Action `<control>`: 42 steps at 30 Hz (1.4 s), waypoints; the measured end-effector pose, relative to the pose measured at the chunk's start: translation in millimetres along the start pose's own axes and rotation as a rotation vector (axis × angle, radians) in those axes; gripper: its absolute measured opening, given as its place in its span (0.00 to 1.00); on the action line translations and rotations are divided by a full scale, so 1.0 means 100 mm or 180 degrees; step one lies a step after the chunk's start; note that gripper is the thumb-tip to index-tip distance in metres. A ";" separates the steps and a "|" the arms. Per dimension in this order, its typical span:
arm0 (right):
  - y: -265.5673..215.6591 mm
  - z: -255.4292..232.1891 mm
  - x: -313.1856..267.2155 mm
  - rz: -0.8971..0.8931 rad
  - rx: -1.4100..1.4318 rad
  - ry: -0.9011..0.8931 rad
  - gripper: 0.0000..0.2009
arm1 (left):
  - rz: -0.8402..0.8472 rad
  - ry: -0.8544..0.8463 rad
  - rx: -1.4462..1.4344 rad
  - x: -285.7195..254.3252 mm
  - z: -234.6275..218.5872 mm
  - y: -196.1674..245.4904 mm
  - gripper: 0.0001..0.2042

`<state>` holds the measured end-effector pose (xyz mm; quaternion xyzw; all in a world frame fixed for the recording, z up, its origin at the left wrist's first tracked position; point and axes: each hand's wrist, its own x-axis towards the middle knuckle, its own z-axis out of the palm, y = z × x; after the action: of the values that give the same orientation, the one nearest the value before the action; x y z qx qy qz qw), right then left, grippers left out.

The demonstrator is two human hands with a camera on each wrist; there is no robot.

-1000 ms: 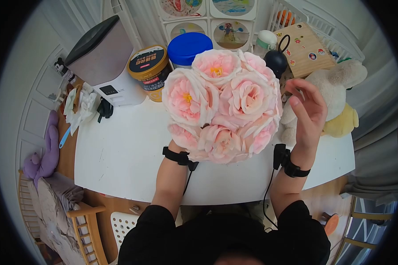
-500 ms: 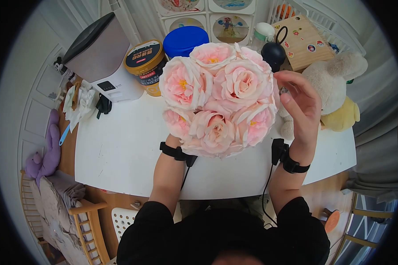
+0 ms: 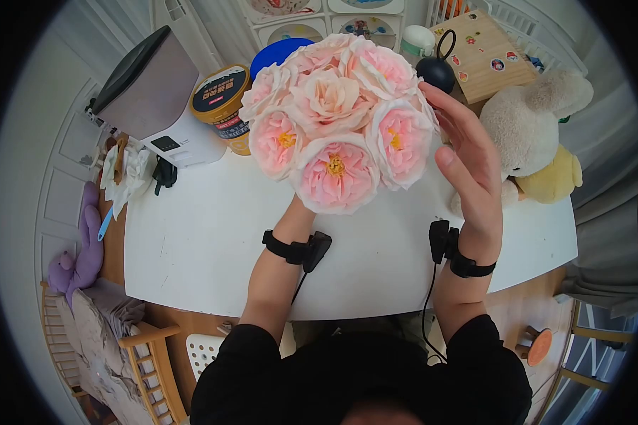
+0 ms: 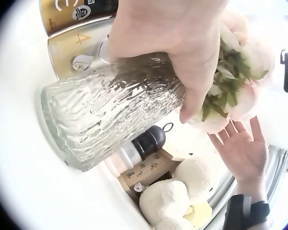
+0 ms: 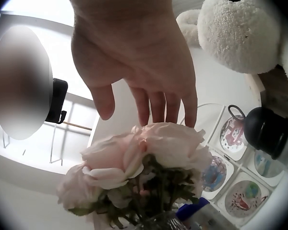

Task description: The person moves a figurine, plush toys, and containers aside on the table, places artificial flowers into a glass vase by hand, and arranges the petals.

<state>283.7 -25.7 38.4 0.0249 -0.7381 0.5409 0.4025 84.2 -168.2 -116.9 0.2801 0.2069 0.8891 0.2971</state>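
A round bunch of pale pink roses (image 3: 329, 106) with yellow centres fills the middle of the head view. Its stems stand in a ribbed clear glass vase (image 4: 110, 110). My left hand (image 4: 182, 33) grips the vase near its mouth, thumb curled round the glass; in the head view the flowers cover this hand. The vase lies tilted in the left wrist view, with green leaves (image 4: 225, 81) above its mouth. On the right side of the roses is my right hand (image 3: 471, 163), palm toward them, fingers nearly straight and fingertips right at the outer petals.
On the white table (image 3: 191, 262) stand a grey-white appliance (image 3: 152, 106), a gold-lidded tub (image 3: 223, 103) and a blue-lidded container (image 3: 276, 53) behind the roses. A black-topped bottle (image 3: 436, 74), a stickered wooden board (image 3: 485, 57) and a plush rabbit (image 3: 521, 127) are at the right.
The roses have turned and moved away from me, so different blooms now face the head camera. My right hand has shifted left, its fingertips reaching the petals' edge.
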 end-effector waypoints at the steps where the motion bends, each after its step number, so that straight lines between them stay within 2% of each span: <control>1: 0.00 0.00 0.00 -0.0005 -0.0024 -0.0029 0.25 | -0.0018 0.0000 0.0007 -0.04 0.01 -0.01 0.38; 5: -0.02 0.01 0.00 0.0021 -0.0002 -0.0060 0.24 | -0.0080 0.0008 0.0043 0.28 -0.03 -0.11 0.38; 9: -0.01 -0.04 0.00 0.0058 0.0091 0.0061 0.22 | -0.0210 -0.0033 0.0053 0.29 -0.21 0.21 0.37; 14: 0.04 -0.10 -0.02 0.0086 0.0127 0.0421 0.18 | -0.0355 -0.0092 0.0055 0.32 -0.29 0.32 0.37; 22: 0.00 -0.15 -0.03 0.0043 -0.0091 0.0063 0.16 | -0.0398 -0.0115 0.0089 0.31 -0.37 0.49 0.36; 26: -0.01 -0.14 -0.03 -0.0048 -0.0378 -0.0177 0.17 | -0.0439 -0.0132 0.0098 0.18 -0.34 0.48 0.36; 28: -0.03 -0.09 -0.02 -0.0094 -0.0606 0.0118 0.17 | -0.0470 -0.0137 0.0108 -0.04 -0.28 0.47 0.35; 29: -0.04 -0.07 -0.01 -0.0124 -0.0727 0.0268 0.17 | -0.0483 -0.0149 0.0109 0.19 -0.28 0.34 0.35; 30: -0.04 -0.08 0.00 -0.0131 -0.0624 0.0284 0.17 | -0.0492 -0.0158 0.0108 -0.11 -0.30 0.51 0.35; 32: -0.03 -0.12 -0.02 -0.0129 -0.0409 0.0317 0.16 | -0.0519 -0.0164 0.0112 -0.29 -0.31 0.58 0.35; 38: 0.02 -0.06 -0.01 -0.0425 -0.0777 0.0451 0.11 | -0.0635 -0.0232 0.0126 -0.37 -0.31 0.63 0.34; 41: 0.02 0.07 0.09 -0.0755 -0.1106 0.0362 0.11 | -0.0660 -0.0287 0.0145 -0.41 -0.33 0.63 0.34; 42: 0.03 0.12 0.12 -0.0707 -0.1130 0.0450 0.12 | -0.0678 -0.0287 0.0169 -0.39 -0.32 0.62 0.34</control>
<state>267.5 -29.3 43.0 -0.0032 -0.7844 0.3552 0.5084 64.9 -245.1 -122.4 0.3040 0.2453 0.8332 0.3914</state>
